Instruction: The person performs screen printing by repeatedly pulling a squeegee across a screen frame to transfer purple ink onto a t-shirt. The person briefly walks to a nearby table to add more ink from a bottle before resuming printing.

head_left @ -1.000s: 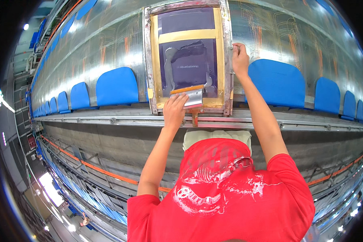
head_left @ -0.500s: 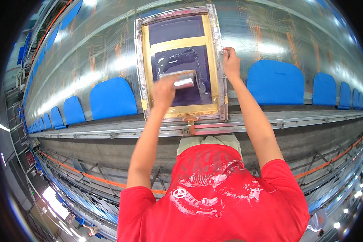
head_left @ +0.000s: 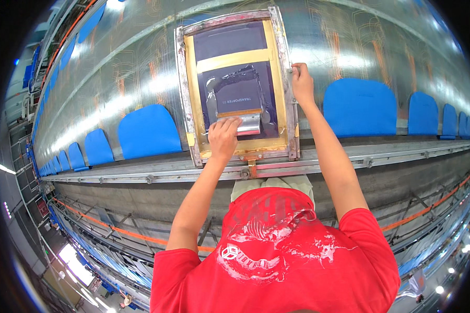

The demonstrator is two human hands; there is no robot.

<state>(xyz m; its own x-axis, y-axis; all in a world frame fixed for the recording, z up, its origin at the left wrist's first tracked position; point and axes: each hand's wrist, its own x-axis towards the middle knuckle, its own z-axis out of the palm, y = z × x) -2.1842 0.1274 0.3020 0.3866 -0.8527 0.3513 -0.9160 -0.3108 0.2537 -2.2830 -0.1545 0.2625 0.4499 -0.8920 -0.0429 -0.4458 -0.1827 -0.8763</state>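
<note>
A screen-printing frame [head_left: 180, 78] with dark mesh edged in yellow tape lies on the long metal table. My left hand [head_left: 223, 137] is closed round a squeegee [head_left: 251, 124], a metal-handled blade resting on the lower part of the mesh. Above the blade, a wet dark trail of ink [head_left: 236, 76] curves over the mesh, and small light lettering shows through. At the frame's right side rail, my right hand [head_left: 302, 83] has its fingers curled against the edge, gripping it.
Blue fabric pieces with rounded tops lie in a row along the table, one [head_left: 149, 131] left of the frame and another [head_left: 360, 107] to its right. A metal rail [head_left: 329, 159] with bolts runs along the near edge. Shelving racks stand behind me.
My left hand has drawn the squeegee down the mesh toward me, from its middle to near the lower tape. The right hand stays on the frame's edge.
</note>
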